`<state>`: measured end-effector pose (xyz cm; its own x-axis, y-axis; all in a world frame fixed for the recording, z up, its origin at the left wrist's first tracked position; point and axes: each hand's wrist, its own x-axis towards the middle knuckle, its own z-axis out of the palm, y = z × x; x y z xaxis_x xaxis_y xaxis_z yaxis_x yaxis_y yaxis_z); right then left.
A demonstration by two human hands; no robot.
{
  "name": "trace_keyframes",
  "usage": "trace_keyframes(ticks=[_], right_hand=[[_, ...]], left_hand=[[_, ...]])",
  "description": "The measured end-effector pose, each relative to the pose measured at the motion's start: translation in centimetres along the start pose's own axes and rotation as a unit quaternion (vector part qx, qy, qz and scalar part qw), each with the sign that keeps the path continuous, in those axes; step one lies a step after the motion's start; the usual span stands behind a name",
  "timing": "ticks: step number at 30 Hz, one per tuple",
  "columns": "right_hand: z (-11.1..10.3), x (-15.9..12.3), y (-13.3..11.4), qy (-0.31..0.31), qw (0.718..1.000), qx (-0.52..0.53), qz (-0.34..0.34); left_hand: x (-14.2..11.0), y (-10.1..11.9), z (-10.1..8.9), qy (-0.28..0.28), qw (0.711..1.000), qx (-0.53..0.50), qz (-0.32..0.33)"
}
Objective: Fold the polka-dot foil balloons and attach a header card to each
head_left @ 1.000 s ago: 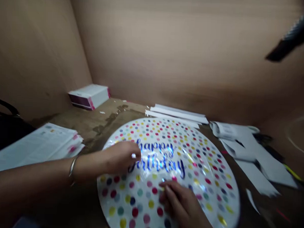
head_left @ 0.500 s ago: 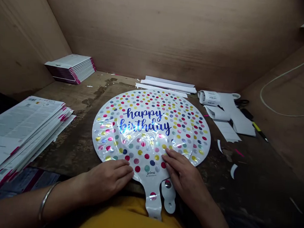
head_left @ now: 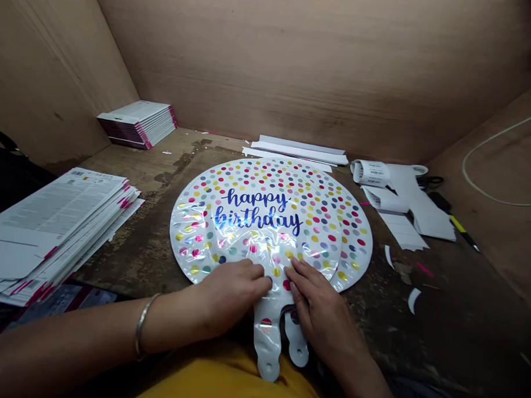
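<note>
A flat white foil balloon [head_left: 259,193] with coloured dots and blue "happy birthday" lettering lies in front of me, its tail [head_left: 267,344] hanging toward my lap. Beneath it, a second dotted foil balloon [head_left: 356,240] shows along the right side, with its own tail [head_left: 298,342]. My left hand [head_left: 238,288] rests over the lower part of the top balloon, fingers curled together; its thumb and anything inside the grip are hidden. Stretched fingers of my right hand [head_left: 316,302] lie flat on the top balloon's lower right, near the neck.
Printed cards are stacked at the left [head_left: 64,215], with another card stack [head_left: 140,125] at the back left. White paper strips [head_left: 297,149] lie against the rear panel. Rolled label strips [head_left: 396,192], scissors [head_left: 431,181] and a yellow-black cutter [head_left: 462,229] are at the right.
My left hand has moved rightward from the balloon's lower left edge to above its neck, and its fingers have curled. My right hand stays on the balloon. The view has shifted slightly.
</note>
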<state>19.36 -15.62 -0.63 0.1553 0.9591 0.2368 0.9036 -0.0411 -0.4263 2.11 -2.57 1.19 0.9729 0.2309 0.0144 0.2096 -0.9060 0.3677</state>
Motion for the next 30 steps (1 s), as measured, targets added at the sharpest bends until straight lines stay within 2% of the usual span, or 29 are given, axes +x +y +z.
trace_keyframes(ticks=[2, 4, 7, 9, 11, 13, 14, 16, 18, 20, 21, 23, 25, 26, 27, 28, 30], right_hand=[[-0.1, -0.2, -0.4, 0.072, 0.997, 0.004, -0.005], [-0.2, -0.4, -0.7, 0.107, 0.994, 0.001, -0.033], [-0.4, -1.0, -1.3, 0.048, 0.994, -0.026, -0.100], [-0.6, -1.5, -1.5, 0.020, 0.992, -0.045, -0.117], [-1.0, -1.9, -1.5, 0.005, 0.991, -0.049, -0.125], [-1.8, -1.5, -1.1, -0.005, 0.991, -0.034, -0.127], [-2.2, -0.9, -0.7, 0.006, 0.992, -0.027, -0.121], [-3.1, 1.2, 0.1, 0.038, 0.995, -0.025, -0.092], [-3.3, 4.1, 0.6, 0.021, 0.996, -0.024, -0.082], [-2.9, 7.1, 0.5, -0.081, 0.989, 0.009, -0.122], [-2.5, 8.3, 0.3, -0.136, 0.980, 0.040, -0.139], [-1.6, 10.2, -0.2, -0.212, 0.963, 0.098, -0.134], [-1.0, 11.4, -0.4, -0.216, 0.964, 0.128, -0.083], [-0.9, 12.0, -0.2, -0.199, 0.969, 0.133, -0.058], [-1.0, 12.7, 0.2, -0.173, 0.975, 0.134, -0.039], [-1.2, 13.5, 0.7, -0.141, 0.981, 0.133, -0.023], [-2.0, 15.6, 2.1, -0.070, 0.989, 0.126, 0.009]], left_hand=[[0.5, 0.6, 0.8, 0.010, 1.000, 0.019, 0.020], [1.0, 0.6, 1.1, 0.030, 0.998, -0.048, -0.020], [1.9, -0.7, 0.6, 0.039, 0.971, -0.207, -0.112], [2.6, -1.8, 0.0, 0.035, 0.928, -0.306, -0.210], [3.1, -2.7, -0.5, 0.039, 0.866, -0.388, -0.314], [3.3, -3.2, -0.7, 0.041, 0.816, -0.436, -0.377], [3.4, -3.3, -0.7, 0.040, 0.808, -0.445, -0.385], [3.4, -3.2, -0.7, 0.044, 0.829, -0.428, -0.358], [3.3, -2.8, -0.7, 0.062, 0.886, -0.368, -0.275], [2.9, -2.2, -1.1, 0.101, 0.946, -0.268, -0.151], [2.6, -1.8, -1.4, 0.133, 0.964, -0.206, -0.099], [1.8, -1.0, -1.9, 0.223, 0.970, -0.090, -0.019], [0.9, -0.3, -2.1, 0.280, 0.959, -0.026, 0.044], [0.6, -0.1, -2.1, 0.275, 0.959, -0.015, 0.064], [0.3, -0.1, -1.9, 0.243, 0.968, -0.012, 0.064], [0.3, -0.3, -1.7, 0.195, 0.980, -0.008, 0.036], [0.6, -1.3, -1.4, 0.088, 0.993, 0.011, -0.076]])
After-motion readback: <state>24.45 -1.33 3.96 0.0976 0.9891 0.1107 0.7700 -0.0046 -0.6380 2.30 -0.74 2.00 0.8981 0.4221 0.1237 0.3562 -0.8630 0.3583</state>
